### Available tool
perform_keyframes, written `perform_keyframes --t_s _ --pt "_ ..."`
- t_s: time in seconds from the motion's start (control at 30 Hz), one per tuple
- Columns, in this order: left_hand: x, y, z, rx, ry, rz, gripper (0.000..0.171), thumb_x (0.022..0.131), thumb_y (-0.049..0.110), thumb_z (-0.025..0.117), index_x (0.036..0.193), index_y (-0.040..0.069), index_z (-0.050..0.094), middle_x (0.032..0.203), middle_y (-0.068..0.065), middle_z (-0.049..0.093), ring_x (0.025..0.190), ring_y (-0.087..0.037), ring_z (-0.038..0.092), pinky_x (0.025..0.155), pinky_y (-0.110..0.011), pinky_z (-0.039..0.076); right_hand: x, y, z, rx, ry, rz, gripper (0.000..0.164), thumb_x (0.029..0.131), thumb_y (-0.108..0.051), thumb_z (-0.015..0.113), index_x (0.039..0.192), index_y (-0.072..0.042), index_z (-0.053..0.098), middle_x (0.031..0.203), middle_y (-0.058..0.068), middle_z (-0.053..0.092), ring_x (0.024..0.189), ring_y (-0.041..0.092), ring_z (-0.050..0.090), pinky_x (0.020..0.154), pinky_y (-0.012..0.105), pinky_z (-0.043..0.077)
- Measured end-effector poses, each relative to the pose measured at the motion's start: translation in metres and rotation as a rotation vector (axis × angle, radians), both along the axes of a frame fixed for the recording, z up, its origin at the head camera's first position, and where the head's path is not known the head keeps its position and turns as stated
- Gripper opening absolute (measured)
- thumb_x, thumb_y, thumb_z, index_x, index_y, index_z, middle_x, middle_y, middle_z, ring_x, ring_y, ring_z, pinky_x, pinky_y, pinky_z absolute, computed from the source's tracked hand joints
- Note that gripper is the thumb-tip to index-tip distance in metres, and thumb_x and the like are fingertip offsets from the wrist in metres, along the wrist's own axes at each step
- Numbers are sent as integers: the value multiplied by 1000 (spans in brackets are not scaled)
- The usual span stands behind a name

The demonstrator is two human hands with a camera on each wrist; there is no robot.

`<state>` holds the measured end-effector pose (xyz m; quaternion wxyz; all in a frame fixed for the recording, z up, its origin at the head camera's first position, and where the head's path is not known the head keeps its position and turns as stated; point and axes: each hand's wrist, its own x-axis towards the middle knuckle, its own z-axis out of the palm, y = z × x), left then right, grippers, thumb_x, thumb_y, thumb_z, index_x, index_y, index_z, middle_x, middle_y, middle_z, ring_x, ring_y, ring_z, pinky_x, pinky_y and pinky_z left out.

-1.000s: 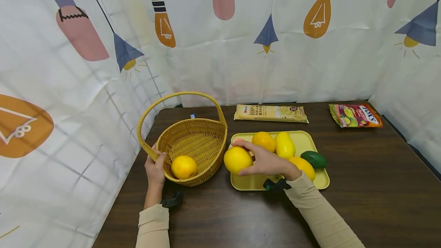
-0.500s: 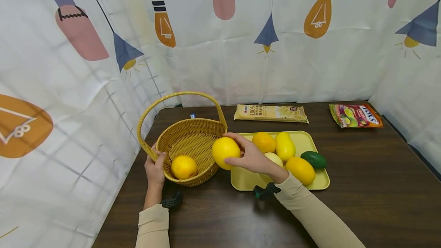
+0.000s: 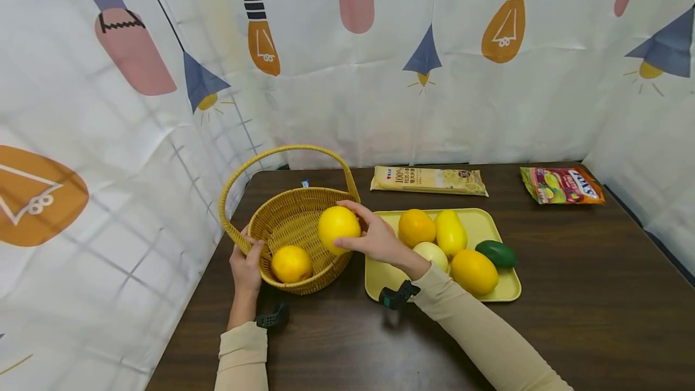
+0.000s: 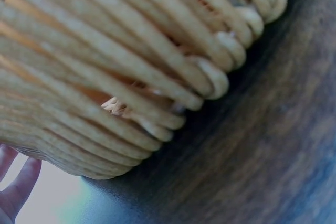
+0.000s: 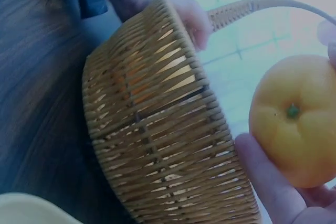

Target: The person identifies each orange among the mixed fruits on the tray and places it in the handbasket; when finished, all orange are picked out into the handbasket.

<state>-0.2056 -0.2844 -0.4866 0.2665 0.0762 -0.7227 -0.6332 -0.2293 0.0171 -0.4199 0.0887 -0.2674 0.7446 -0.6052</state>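
In the head view my left hand [image 3: 246, 267] grips the yellow wicker basket [image 3: 332, 276] at its left rim, by the foot of the arched handle, thumb over the edge. The basket tilts a little toward me, and one yellow-orange fruit [image 3: 292, 264] lies inside. My right hand [image 3: 381, 239] pinches a round orange [image 3: 336, 228] between thumb and fingers, over the basket's right side. The right wrist view shows that orange [image 5: 294, 135] with its green stem dot, beside the woven wall [image 5: 168, 129]. Basket weave [image 4: 105, 77] fills most of the left wrist view.
A yellow tray [image 3: 380, 282] to the right bears an orange [image 3: 416, 228], a yellow pear [image 3: 450, 233], a pale round fruit [image 3: 431, 256], a mango-like fruit [image 3: 474, 272] and a dark green fruit [image 3: 496, 253]. Behind lie a noodle pack [image 3: 429, 180] and a candy bag [image 3: 563, 185].
My right hand has carried the orange leftward from above the tray to over the basket, uncovering the pale fruit on the tray. The left hand and the basket have stayed in place.
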Motion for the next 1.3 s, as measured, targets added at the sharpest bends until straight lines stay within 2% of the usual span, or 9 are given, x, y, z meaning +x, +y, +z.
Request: perform_keyframes --t_s 0.1,0.37,0.43,0.47,0.67,0.73,0.97,1.1,1.3 --pt "0 -1 0 14 11 -10 16 95 3 54 99 -12 48 142 -16 51 125 -38 50 78 -10 46 -2 -3 1 -27 -40 -7 73 83 -30 78 146 -29 42 134 2 53 108 22 58 83 37 53" --pt "2 -4 1 29 -4 -51 15 94 2 53 95 -12 47 147 -17 45 134 -38 41 83 -12 43 -7 -14 2 -78 -74 84 73 86 -17 73 149 -19 35 140 10 47 114 27 54 89 40 50" --pt "3 -3 5 33 -8 -58 14 94 1 53 95 -11 47 147 -19 45 134 -39 41 83 -12 43 -9 -17 2 -65 -69 89 75 85 -19 74 149 -21 35 139 8 47 114 26 53 89 39 50" --pt "5 -2 8 32 -16 -60 14 94 2 54 94 -11 48 147 -19 45 129 -40 45 79 -13 44 -9 -19 2 -56 -65 88 76 85 -19 75 149 -21 35 139 7 47 113 25 53 89 38 51" --pt "15 9 28 -7 -25 -68 17 94 5 53 91 -11 47 146 -23 44 123 -43 46 70 -17 44 -12 -28 1 -23 -41 94 79 83 -21 77 149 -21 34 139 7 46 113 24 53 87 38 51" --pt "16 10 29 -16 -19 -67 19 95 6 53 90 -11 47 146 -23 44 126 -43 45 72 -17 44 -14 -32 1 -15 -45 96 80 83 -21 77 149 -22 33 139 7 46 113 25 53 87 39 51" --pt "17 11 29 -21 -22 -54 19 95 8 53 91 -10 47 144 -21 47 114 -38 49 68 -17 44 -20 -49 0 18 -39 44 81 81 -25 78 149 -21 33 137 4 47 109 22 55 84 37 51" --pt "18 11 29 -9 -20 -52 17 95 7 54 91 -8 47 144 -22 46 121 -38 48 73 -15 44 -22 -59 0 9 -35 25 80 83 -23 77 149 -17 34 137 7 48 108 24 56 84 37 52" --pt "19 11 29 -22 -25 -40 16 94 7 54 91 -7 48 145 -23 46 122 -39 47 72 -16 42 -28 -73 -4 -9 -65 -5 78 83 -23 78 148 -16 36 135 6 49 107 22 56 82 36 52"
